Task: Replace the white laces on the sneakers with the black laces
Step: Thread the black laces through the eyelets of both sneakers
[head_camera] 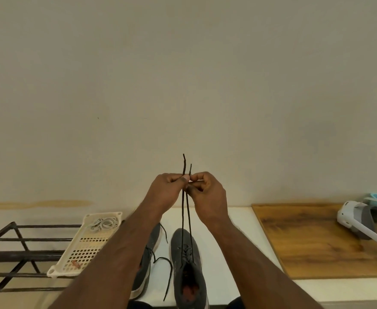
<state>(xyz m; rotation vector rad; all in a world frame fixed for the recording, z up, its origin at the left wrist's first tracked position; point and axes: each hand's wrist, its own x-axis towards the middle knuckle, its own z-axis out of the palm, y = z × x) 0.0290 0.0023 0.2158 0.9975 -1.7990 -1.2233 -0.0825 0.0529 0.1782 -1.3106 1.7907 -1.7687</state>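
Two grey sneakers stand on the white tabletop (234,241). The right sneaker (188,270) carries a black lace (186,210) whose two ends run straight up from its eyelets. My left hand (165,192) pinches one end and my right hand (207,195) pinches the other, side by side, high above the shoe with the tips poking up past my fingers. The left sneaker (146,262) lies partly under my left forearm; its black lace (168,273) hangs loose over the table. White laces (103,223) lie bundled at the far end of a cream perforated tray (80,253).
A dark metal rack (11,253) stands at the left beside the tray. A wooden board (312,239) covers the right of the table, with a white and grey headset (359,219) on it. A plain wall rises behind.
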